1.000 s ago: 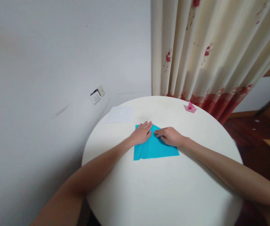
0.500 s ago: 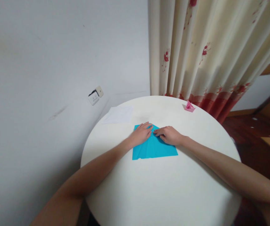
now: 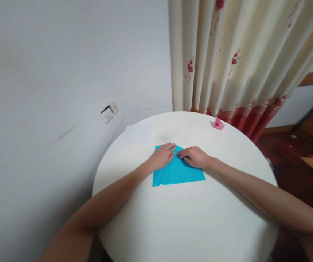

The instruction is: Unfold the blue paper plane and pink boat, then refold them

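Note:
A sheet of blue paper (image 3: 182, 175) lies on the white round table, its upper right corner folded inward and faint creases running down it. On its upper left part rests my left hand (image 3: 163, 155), fingers stretched out toward the middle crease, thumb slightly apart. From the right, my right hand (image 3: 195, 156) bends its fingers down at the folded flap, fingertips close together near the crease. The two hands' fingertips are a small gap apart. What lies under my palms is hidden.
White paper (image 3: 136, 134) lies at the table's far left, and a small pink folded paper boat (image 3: 218, 123) stands at the far right. The table (image 3: 189, 218) meets a wall with a socket (image 3: 107, 115) on the left; a curtain (image 3: 227, 72) hangs behind.
The view has shifted very slightly. Both hands stay on the blue paper in nearly the same place, with only a tiny movement of the fingers.

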